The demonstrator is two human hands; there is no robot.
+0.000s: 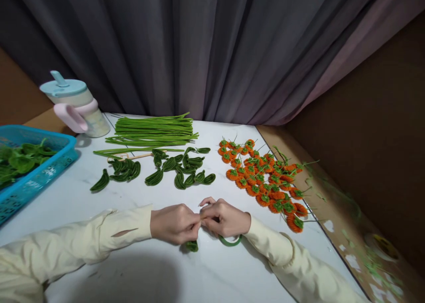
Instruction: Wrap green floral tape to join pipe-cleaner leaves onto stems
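My left hand (177,223) and my right hand (226,218) meet low over the table, their fingertips pinched together. A dark green pipe-cleaner leaf (191,246) pokes out beneath my left hand, which appears to grip it; its upper end is hidden by the fingers. Whatever my right fingertips pinch is too small to make out. Just under my right hand is a green ring, like a roll of tape (230,242). Beyond the hands lie more dark green leaves (169,163) in loose clusters. To the right spreads a pile of orange pumpkin-like pieces (262,177) with green tops and wire stems.
Bright green pipe cleaners (152,131) lie in a bundle at the back, near a thin wooden stick (146,155). At the left stand a lidded tumbler (81,106) and a blue basket (43,179) of green leaves. Scraps and a tape roll (381,246) lie beyond the right table edge.
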